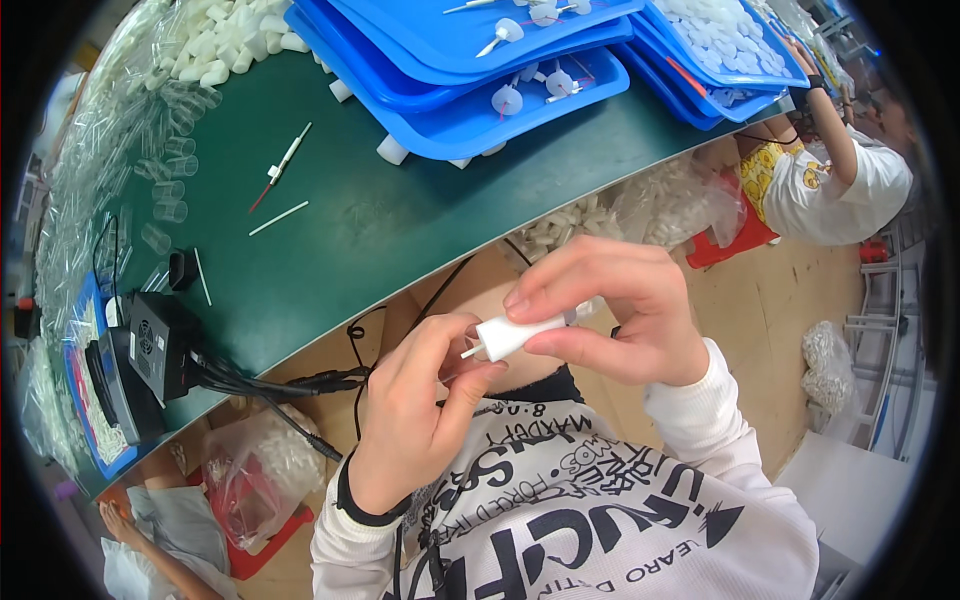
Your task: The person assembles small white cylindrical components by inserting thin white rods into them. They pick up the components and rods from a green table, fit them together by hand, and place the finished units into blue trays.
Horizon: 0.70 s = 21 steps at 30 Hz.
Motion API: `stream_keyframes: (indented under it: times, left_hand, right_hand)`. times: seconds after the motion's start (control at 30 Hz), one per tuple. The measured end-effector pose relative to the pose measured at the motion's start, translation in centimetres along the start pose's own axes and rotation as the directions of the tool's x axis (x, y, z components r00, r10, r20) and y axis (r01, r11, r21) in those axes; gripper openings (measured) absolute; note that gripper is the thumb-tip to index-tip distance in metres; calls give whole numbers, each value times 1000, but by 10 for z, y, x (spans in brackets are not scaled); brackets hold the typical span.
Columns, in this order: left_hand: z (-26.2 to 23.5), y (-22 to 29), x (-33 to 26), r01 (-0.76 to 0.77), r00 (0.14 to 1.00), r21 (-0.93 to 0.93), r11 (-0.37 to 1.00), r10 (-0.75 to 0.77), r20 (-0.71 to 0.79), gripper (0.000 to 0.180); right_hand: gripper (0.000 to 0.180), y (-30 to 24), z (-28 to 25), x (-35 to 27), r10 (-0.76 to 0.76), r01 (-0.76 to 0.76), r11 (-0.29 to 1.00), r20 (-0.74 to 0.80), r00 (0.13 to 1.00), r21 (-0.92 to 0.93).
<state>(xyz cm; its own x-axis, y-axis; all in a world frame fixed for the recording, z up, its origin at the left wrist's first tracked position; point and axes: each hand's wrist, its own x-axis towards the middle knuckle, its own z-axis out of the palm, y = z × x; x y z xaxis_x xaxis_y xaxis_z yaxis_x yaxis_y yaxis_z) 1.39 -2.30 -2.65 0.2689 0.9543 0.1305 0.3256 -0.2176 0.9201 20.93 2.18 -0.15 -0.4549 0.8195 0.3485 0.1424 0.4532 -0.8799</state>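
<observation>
My right hand [615,310] grips a small white plastic tube-shaped part [515,335] between thumb and fingers, holding it level over my lap. A thin white pin sticks out of the part's left end. My left hand [415,410] pinches at that pin end with thumb and forefinger. Both hands are below the near edge of the green table [350,240]. Part of the white piece is hidden inside my right hand.
Stacked blue trays [470,120] with small white parts sit at the table's far side. White caps [215,45] and clear tubes [165,150] lie at the left. A black device [150,350] with cables is on the left edge. Another person [830,170] sits at right.
</observation>
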Motion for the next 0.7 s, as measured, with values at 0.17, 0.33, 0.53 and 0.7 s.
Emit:
stream_keyframes:
  times: [0.17, 0.33, 0.53, 0.7]
  left_hand:
    - [0, -1, -2, 28, 1000, -24, 999, -28, 8, 24]
    - [-2, 3, -1, 22, 1000, 17, 1000, -23, 21, 23]
    - [2, -2, -1, -52, 998, 260, 964, 44, 36, 23]
    - [-1, 0, -2, 8, 993, 231, 973, -35, 114, 21]
  right_hand:
    - [13, 2, -3, -1, 24, -25, 999, 31, 999, 24]
    - [13, 6, -6, 0, 42, -43, 999, 51, 998, 20]
    - [13, 2, -3, -3, 98, -88, 992, 107, 989, -91]
    - [15, 4, -5, -7, 95, -80, 991, 141, 985, -107]
